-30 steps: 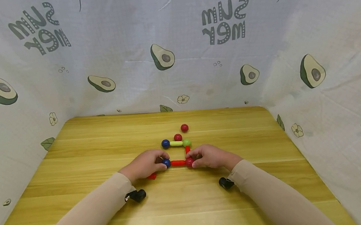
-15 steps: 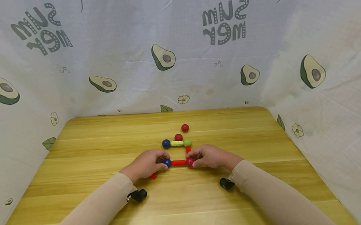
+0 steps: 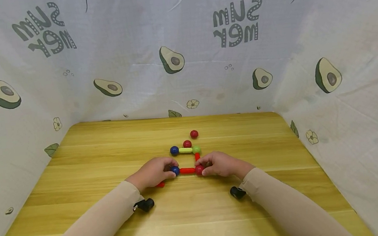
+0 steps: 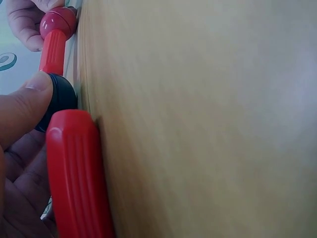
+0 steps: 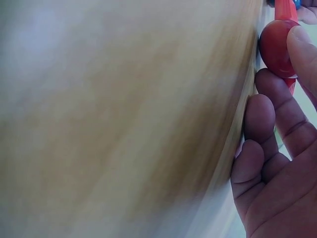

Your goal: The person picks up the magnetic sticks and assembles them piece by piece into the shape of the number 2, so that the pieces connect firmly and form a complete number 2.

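My left hand pinches a blue ball between thumb and fingers. With its thumb and fingers, my right hand holds a red ball. A red rod joins these two balls along the near side. From the red ball a second red rod, partly behind the right fingers, runs back to a green ball. A yellow rod links that green ball to another blue ball. Beside the left palm lies a loose red rod, mostly hidden in the head view.
Behind the yellow rod sits a red ball, close against it. Farther back on the wooden table lies another red ball. A printed cloth hangs around the table's back and sides.
The view has shifted very slightly. Both hands keep their hold on the two near balls, and the pieces stay in the same arrangement.
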Demonstrator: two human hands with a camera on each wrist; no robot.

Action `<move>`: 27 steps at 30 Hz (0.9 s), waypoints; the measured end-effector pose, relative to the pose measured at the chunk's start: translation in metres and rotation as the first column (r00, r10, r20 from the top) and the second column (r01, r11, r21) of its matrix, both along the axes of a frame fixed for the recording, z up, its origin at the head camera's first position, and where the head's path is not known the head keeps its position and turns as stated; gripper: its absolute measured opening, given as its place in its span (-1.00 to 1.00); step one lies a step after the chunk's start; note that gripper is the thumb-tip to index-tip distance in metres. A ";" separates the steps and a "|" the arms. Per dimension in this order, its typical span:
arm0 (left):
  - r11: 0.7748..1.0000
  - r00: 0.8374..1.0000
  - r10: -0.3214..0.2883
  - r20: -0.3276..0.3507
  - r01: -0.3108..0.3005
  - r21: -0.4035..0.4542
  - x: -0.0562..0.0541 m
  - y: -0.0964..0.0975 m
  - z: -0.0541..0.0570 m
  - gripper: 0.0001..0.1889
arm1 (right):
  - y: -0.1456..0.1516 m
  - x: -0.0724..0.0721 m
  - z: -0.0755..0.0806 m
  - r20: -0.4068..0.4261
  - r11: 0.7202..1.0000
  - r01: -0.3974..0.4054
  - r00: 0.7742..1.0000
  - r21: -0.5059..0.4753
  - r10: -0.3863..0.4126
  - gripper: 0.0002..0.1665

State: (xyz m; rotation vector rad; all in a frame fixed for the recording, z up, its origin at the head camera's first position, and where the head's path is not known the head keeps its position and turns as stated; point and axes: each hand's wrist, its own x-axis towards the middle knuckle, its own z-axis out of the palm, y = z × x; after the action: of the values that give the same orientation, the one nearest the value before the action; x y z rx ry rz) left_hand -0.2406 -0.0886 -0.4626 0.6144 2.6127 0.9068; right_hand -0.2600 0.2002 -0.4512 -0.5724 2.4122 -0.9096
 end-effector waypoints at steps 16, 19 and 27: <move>1.000 1.000 0.006 -0.004 -0.006 0.003 0.001 0.000 0.001 -0.72 | 0.000 -0.002 0.000 -0.013 1.000 -0.019 1.000 0.008 0.019 -0.61; 1.000 1.000 0.002 -0.004 -0.002 0.009 0.001 0.000 0.003 -0.72 | 0.000 -0.002 0.000 -0.027 0.999 -0.028 0.999 0.021 0.029 -0.61; 1.000 1.000 -0.006 0.009 0.006 0.020 0.000 -0.001 0.003 -0.70 | 0.000 -0.003 0.001 -0.020 0.999 -0.030 0.999 0.029 0.030 -0.60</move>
State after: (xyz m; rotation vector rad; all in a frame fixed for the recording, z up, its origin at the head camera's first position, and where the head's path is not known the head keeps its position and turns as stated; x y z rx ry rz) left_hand -0.2406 -0.0896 -0.4594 0.6214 2.5951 0.9327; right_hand -0.2632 0.2004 -0.4501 -0.6084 2.4243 -0.8588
